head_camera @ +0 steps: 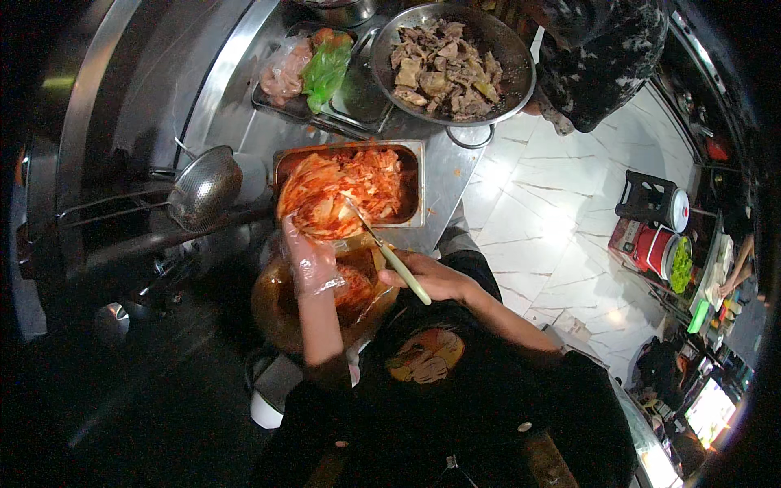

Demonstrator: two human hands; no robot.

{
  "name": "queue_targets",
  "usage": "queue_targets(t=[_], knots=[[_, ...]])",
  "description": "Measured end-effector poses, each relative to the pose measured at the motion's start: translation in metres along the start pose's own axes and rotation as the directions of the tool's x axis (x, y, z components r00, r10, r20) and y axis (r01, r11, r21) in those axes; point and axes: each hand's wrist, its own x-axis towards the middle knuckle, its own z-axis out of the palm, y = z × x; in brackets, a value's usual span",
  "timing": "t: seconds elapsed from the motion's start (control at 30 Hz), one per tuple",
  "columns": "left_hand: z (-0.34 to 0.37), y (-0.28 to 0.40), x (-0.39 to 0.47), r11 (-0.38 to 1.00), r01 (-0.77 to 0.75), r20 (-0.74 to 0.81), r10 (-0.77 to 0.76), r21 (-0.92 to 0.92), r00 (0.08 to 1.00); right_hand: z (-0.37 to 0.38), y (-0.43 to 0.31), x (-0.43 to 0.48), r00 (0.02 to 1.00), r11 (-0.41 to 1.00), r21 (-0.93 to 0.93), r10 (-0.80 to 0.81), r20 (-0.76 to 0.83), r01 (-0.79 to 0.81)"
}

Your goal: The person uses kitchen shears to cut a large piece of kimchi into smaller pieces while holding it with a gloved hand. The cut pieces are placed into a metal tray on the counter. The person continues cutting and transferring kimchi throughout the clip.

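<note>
My left hand [311, 256], in a clear plastic glove, holds a head of kimchi [317, 201] over the near left part of a rectangular steel pan [417, 207]. Cut kimchi [384, 177] lies inside the pan. In my right hand [427, 276], which is bare, are scissors with pale green handles [403, 271]; their metal blades touch the kimchi. How far the blades are apart is hard to tell. Beneath my left wrist stands a large container [268, 305] lined with plastic, and more red kimchi [354, 290] is in it.
A large steel bowl [528, 73] of cooked meat pieces stands beyond the pan. Left of it, a black tray [263, 105] holds plastic bags of food. A mesh strainer [207, 189] is at left. Another person [598, 61] stands at upper right, near the bowl.
</note>
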Motion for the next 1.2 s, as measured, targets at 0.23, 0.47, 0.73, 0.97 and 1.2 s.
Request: queue_targets(t=[0.23, 0.47, 0.73, 0.97, 1.2], knots=[[0.008, 0.004, 0.005, 0.992, -0.117, -0.017, 0.116, -0.042, 0.993, 0.018, 0.017, -0.015, 0.996, 0.996, -0.016, -0.09, 0.008, 0.091], [-0.006, -0.001, 0.002, 0.938, -0.141, -0.125, 0.189, 0.317, 0.974, 0.015, 0.001, 0.018, 0.978, 0.979, 0.001, -0.201, -0.059, 0.202], [-0.009, 0.003, -0.007, 0.856, -0.249, -0.107, 0.33, 0.454, 0.938, 0.033, -0.023, 0.01, 0.971, 0.985, 0.103, -0.116, -0.209, 0.14], [-0.035, -0.007, 0.023, 0.794, -0.294, -0.131, 0.42, 0.533, 0.898, 0.026, -0.011, 0.034, 0.968, 0.987, 0.063, -0.132, -0.215, 0.149], [-0.006, -0.005, 0.012, 0.799, -0.27, -0.078, 0.367, 0.537, 0.927, 0.021, -0.025, 0.03, 0.953, 0.995, -0.015, -0.098, -0.287, 0.098]])
